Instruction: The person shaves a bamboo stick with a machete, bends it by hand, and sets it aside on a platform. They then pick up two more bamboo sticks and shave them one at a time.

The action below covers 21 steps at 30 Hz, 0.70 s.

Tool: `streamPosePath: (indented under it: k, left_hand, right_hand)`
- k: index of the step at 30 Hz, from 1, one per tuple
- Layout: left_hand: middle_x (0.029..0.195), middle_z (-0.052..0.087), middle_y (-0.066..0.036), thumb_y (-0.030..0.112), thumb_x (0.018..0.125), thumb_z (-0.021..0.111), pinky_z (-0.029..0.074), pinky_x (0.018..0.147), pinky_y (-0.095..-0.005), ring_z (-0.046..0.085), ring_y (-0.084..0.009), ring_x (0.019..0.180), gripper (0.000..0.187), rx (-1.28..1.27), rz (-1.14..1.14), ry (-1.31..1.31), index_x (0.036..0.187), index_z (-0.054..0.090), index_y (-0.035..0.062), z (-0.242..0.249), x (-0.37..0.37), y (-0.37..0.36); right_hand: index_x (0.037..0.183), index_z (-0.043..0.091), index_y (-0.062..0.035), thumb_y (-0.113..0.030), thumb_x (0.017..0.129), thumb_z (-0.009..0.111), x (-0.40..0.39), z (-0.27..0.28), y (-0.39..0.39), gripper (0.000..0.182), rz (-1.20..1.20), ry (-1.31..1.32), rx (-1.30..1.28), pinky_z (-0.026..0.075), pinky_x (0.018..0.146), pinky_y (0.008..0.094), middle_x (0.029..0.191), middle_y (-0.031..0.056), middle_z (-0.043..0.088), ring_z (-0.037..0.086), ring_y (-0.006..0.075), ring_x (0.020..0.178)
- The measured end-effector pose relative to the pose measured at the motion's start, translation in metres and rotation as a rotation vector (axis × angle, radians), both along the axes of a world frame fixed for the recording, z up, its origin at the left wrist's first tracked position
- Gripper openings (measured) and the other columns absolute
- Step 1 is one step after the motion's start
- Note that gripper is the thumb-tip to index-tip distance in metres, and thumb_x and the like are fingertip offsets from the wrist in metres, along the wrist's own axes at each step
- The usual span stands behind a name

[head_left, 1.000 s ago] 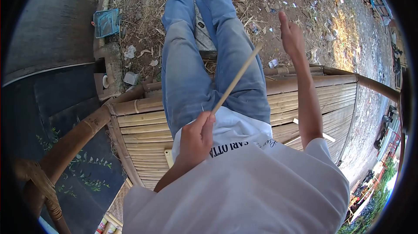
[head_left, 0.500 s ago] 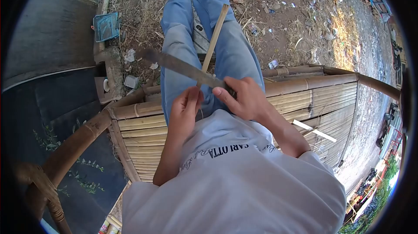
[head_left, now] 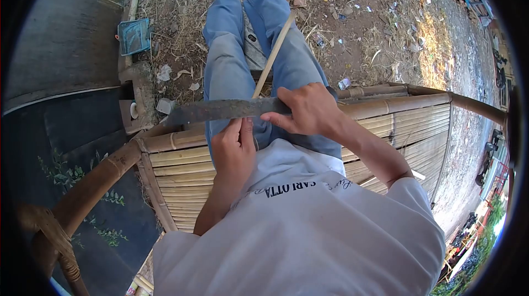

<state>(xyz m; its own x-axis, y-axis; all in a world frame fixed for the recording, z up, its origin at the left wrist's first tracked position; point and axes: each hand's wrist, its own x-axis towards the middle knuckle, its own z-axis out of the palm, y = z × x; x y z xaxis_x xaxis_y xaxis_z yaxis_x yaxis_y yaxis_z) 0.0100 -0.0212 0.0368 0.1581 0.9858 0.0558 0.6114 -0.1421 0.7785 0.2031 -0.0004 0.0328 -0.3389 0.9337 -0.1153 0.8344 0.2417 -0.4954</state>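
My left hand [head_left: 234,150] grips the near end of a thin bamboo stick [head_left: 274,53] that points away over my jeans-clad legs [head_left: 228,73]. My right hand [head_left: 308,111] is closed on the handle of a long dark knife [head_left: 220,111]. The blade lies almost level, pointing left, and crosses the stick just above my left hand. I sit on a bamboo slat bench [head_left: 182,180], and my white shirt hides my lap.
A bamboo pole rail [head_left: 419,100] edges the bench on the right, a curved bamboo armrest [head_left: 93,177] on the left. A loose pale bamboo sliver [head_left: 419,175] lies on the slats. Littered dirt ground [head_left: 374,26] lies ahead, with a blue tray [head_left: 135,36] by a concrete slab.
A second ago my right hand was raised and empty; it now holds the knife. The blade has swung from a slant to nearly level across the stick, which has tilted more upright.
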Motion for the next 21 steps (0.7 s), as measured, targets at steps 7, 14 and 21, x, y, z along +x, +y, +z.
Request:
streamPosePath:
  k: [7, 14, 21]
  left_hand:
    - [0.054, 0.051, -0.013, 0.018, 0.096, 0.053, 0.035, 0.045, -0.0343, 0.048, -0.0241, 0.043, 0.024, -0.190, -0.053, 0.020, 0.083, 0.061, 0.0003, 0.004, -0.005, -0.018]
    - [0.050, 0.041, 0.000, 0.022, 0.098, 0.050, 0.027, 0.043, -0.0270, 0.033, -0.0078, 0.045, 0.028, -0.478, -0.023, -0.177, 0.084, 0.061, 0.0006, 0.003, -0.004, -0.028]
    - [0.059, 0.043, 0.004, 0.023, 0.099, 0.048, 0.026, 0.048, -0.0219, 0.034, -0.0036, 0.053, 0.027, -0.678, -0.012, -0.414, 0.087, 0.058, 0.0009, -0.005, -0.006, -0.009]
  right_hand:
    - [0.072, 0.064, -0.0006, -0.066, 0.090, 0.037, 0.084, -0.034, 0.071, 0.073, -0.619, -0.007, -0.090, 0.048, 0.059, 0.0460, 0.058, 0.0181, 0.059, 0.062, 0.0366, 0.062]
    - [0.064, 0.055, 0.0040, -0.065, 0.091, 0.036, 0.108, -0.020, 0.063, 0.077, -0.761, 0.175, -0.129, 0.039, 0.057, 0.0423, 0.053, 0.0138, 0.050, 0.051, 0.0278, 0.055]
    - [0.068, 0.057, 0.0033, -0.055, 0.091, 0.047, 0.029, 0.008, 0.005, 0.064, -0.397, 0.301, -0.228, 0.042, 0.055, 0.0457, 0.054, 0.0208, 0.053, 0.057, 0.0383, 0.054]
